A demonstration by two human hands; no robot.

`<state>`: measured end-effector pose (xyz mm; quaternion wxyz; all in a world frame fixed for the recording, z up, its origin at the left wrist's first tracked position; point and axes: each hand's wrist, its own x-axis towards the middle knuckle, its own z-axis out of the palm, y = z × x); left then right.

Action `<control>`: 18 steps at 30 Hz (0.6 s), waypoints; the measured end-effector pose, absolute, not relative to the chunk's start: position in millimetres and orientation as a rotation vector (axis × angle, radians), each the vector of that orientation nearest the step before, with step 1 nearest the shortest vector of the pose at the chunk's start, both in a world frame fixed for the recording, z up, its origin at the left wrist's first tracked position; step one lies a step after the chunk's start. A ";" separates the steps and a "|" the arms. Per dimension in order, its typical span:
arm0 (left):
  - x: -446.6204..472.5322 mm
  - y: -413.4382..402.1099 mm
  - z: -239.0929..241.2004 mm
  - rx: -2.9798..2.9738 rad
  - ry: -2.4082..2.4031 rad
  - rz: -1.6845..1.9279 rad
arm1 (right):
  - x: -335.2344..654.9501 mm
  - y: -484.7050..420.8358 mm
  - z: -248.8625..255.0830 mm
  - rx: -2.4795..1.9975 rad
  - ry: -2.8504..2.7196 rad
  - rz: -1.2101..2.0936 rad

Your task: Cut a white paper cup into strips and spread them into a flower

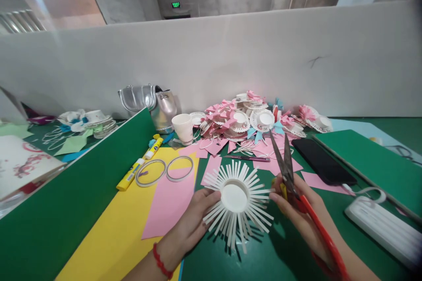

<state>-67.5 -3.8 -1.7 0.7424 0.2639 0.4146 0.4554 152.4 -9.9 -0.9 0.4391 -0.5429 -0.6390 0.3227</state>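
Note:
A white paper cup (234, 196) has its wall cut into many thin strips, which fan out like rays around the round base. My left hand (198, 210) grips it at the left edge of the base, thumb on top. In my right hand (301, 210) are red-handled scissors (286, 162), blades pointing up and slightly apart. The right thumb and fingertips are close to the strip ends on the cup's right side; whether they pinch one is unclear. A bit of yellow shows beside the right fingers.
Glue sticks (131, 174) and two tape rolls (180, 168) lie on yellow paper (108, 224). Behind are an uncut paper cup (183, 128), a silver bag (165, 107) and a pile of pink-and-white paper crafts (239, 118). At right lie a phone (323, 161) and power strip (382, 232); a green divider (82, 193) stands left.

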 end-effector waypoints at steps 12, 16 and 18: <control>-66.8 -3.2 -9.0 0.568 0.935 0.985 | 152.6 -9.7 -1.4 -1.358 -1.607 0.815; -65.2 -3.3 -6.3 0.612 0.881 0.990 | 152.3 -9.0 -0.5 -1.362 -1.613 0.820; -64.6 -4.2 -0.3 0.610 0.883 0.994 | 151.8 -9.3 0.5 -1.358 -1.608 0.826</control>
